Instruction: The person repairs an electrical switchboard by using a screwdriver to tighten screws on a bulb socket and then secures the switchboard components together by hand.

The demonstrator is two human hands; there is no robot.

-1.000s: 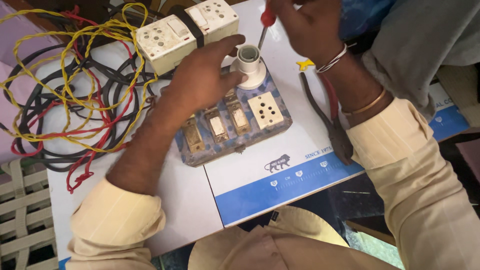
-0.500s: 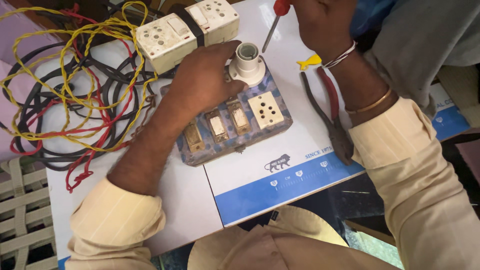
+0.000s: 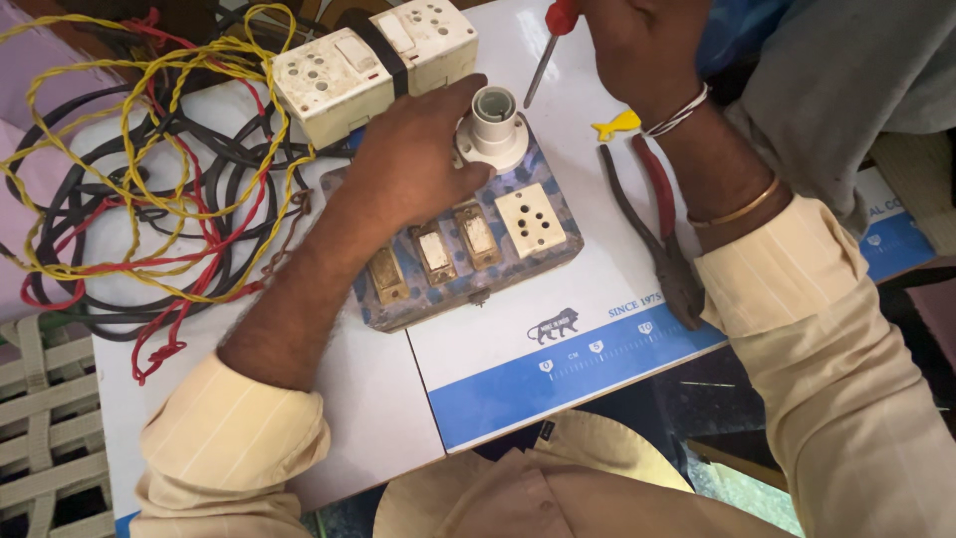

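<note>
The left hand (image 3: 418,164) lay across the upper end of the switchboard (image 3: 468,249), fingers curled around the base of the white lamp holder (image 3: 493,130) mounted at the board's top right corner, thumb pressed to its flange. The right hand (image 3: 637,45) was clenched on the red handle of a screwdriver (image 3: 543,60), whose blade slanted down toward the holder, its tip just beside the rim but apart from it.

The board sat in the middle of the white bench (image 3: 378,399), carrying three brass-coloured switches and a white socket plate below the holder. Pliers (image 3: 657,229) lay just right of it, a small yellow piece (image 3: 615,125) above them. A pair of white socket boxes (image 3: 373,60) stood behind the hand, and a tangle of wires (image 3: 139,189) (yellow, red, black) lay to the left.

The holder looked light, rigid and probably brittle; its smooth barrel might slip, so the wide flange seemed the surer hold.
</note>
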